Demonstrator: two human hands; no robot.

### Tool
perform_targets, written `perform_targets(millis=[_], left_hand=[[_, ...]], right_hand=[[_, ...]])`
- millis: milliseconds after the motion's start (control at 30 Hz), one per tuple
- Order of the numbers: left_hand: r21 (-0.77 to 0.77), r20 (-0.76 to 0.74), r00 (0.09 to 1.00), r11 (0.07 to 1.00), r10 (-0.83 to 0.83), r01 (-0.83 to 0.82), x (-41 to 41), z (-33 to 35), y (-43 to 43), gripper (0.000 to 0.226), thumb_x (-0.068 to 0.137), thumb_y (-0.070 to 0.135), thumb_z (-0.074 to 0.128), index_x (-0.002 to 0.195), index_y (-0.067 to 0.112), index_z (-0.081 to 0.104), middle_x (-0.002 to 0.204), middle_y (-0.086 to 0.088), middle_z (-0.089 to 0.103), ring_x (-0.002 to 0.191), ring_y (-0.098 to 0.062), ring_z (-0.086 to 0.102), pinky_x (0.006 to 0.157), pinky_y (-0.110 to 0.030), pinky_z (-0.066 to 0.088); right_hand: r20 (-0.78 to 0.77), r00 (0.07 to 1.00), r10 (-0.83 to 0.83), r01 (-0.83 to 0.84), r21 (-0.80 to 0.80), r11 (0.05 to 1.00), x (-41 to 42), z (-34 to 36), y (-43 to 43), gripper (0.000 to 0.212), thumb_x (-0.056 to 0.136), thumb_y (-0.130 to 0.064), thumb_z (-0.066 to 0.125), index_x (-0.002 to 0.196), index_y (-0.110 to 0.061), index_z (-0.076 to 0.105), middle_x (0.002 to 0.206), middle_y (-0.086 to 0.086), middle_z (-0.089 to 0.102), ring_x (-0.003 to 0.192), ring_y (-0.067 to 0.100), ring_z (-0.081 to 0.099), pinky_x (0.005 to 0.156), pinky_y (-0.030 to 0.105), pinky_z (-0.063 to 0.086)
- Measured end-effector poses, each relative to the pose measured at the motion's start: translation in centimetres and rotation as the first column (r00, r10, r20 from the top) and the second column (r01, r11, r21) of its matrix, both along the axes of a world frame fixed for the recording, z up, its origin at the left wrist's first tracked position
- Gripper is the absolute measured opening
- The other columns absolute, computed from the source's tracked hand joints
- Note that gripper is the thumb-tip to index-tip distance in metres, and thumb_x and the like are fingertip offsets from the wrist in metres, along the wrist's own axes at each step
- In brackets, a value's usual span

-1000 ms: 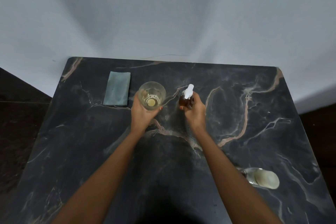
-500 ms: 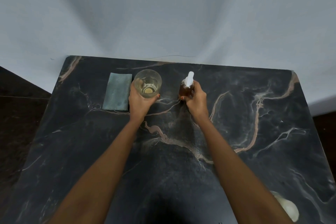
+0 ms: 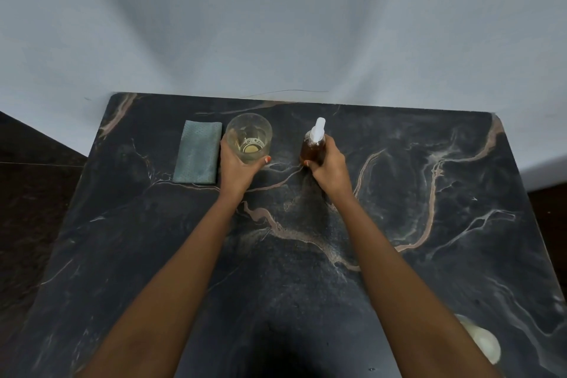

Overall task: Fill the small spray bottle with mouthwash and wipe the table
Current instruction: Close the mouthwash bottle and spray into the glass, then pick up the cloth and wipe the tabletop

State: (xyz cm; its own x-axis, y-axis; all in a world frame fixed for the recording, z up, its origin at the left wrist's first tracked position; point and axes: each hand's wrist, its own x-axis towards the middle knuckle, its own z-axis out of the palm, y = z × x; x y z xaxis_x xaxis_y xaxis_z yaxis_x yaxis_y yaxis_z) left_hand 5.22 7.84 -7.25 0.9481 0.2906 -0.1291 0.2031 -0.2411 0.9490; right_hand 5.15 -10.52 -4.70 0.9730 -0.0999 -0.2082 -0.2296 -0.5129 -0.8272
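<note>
We hold both vessels at the far side of the table (image 3: pixel 429 255).
The folded cloth (image 3: pixel 198 153) waits at left; our left hand (image 3: pixel 237 167) grasps the nearly empty glass (image 3: pixel 249 135), our right hand (image 3: pixel 331 169) grasps the capped, upright spray bottle (image 3: pixel 313 149), seemingly to clear space for wiping.

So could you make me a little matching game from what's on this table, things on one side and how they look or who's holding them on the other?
Things:
1 cloth
2 glass
3 spray bottle
4 table

Descriptions:
A amber liquid, white top, gripped by the right hand
B dark marble with pale veins
C grey-green, folded
D clear, a little yellowish liquid inside, held by the left hand

Pairs: 1-C, 2-D, 3-A, 4-B
</note>
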Motion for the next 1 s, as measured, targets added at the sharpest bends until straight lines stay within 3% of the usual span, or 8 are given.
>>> perform_targets(millis=[133, 300, 700, 833, 1000], left_hand=[[0.007, 0.016, 0.999, 0.999, -0.036, 0.036, -1.3, 0.2, 0.1, 0.085, 0.064, 0.010, 0.080, 0.133, 0.013, 0.031, 0.135, -0.010, 0.043, 0.124, -0.019, 0.042, 0.107, -0.039, 0.036], [0.013, -0.014, 1.000, 1.000, -0.018, 0.019, -4.8, 0.0, -0.6, 0.084, 0.069, 0.004, 0.076, 0.137, 0.009, 0.027, 0.142, -0.011, 0.037, 0.131, -0.020, 0.036, 0.104, -0.025, 0.030], [-0.063, 0.023, 0.967, 0.965, -0.254, 0.255, -14.7, 1.7, -4.0, 0.075, 0.071, 0.004, 0.073, 0.135, 0.016, 0.035, 0.140, -0.001, 0.040, 0.128, -0.008, 0.036, 0.105, -0.019, 0.028], [-0.031, 0.042, 0.941, 0.941, -0.336, 0.337, -17.8, 2.0, -4.9, 0.072, 0.070, 0.008, 0.076, 0.130, 0.021, 0.039, 0.130, 0.010, 0.045, 0.123, -0.003, 0.040, 0.096, -0.003, 0.029], [-0.055, 0.021, 0.924, 0.922, -0.383, 0.383, -21.1, 2.3, -6.1, 0.068, 0.071, 0.008, 0.075, 0.129, 0.022, 0.041, 0.134, 0.004, 0.047, 0.125, -0.006, 0.041, 0.100, -0.017, 0.030]], right_hand=[[-0.017, 0.999, -0.029, 0.029, 0.041, 0.999, -1.2, -0.1, 0.1, 0.063, 0.081, 0.002, 0.061, 0.134, -0.015, 0.031, 0.137, 0.010, 0.047, 0.128, 0.025, 0.042, 0.107, 0.040, 0.033], [-0.054, 0.995, -0.081, 0.085, 0.074, 0.994, -4.4, -0.8, 0.0, 0.067, 0.083, 0.002, 0.059, 0.137, -0.016, 0.025, 0.139, 0.007, 0.044, 0.129, 0.019, 0.039, 0.110, 0.037, 0.031], [0.043, 0.999, -0.021, 0.021, 0.003, 1.000, -15.2, -0.6, -1.1, 0.053, 0.083, 0.000, 0.060, 0.130, -0.011, 0.038, 0.130, 0.010, 0.049, 0.122, 0.020, 0.046, 0.105, 0.037, 0.039], [0.091, 0.996, 0.008, -0.006, -0.016, 1.000, -18.8, 0.0, -1.9, 0.043, 0.084, -0.001, 0.060, 0.124, -0.007, 0.046, 0.127, 0.012, 0.053, 0.119, 0.023, 0.049, 0.103, 0.041, 0.041], [0.115, 0.993, -0.010, 0.017, -0.062, 0.998, -23.2, 0.5, -3.2, 0.034, 0.084, -0.006, 0.062, 0.117, -0.008, 0.055, 0.118, 0.010, 0.059, 0.112, 0.022, 0.054, 0.099, 0.035, 0.043]])
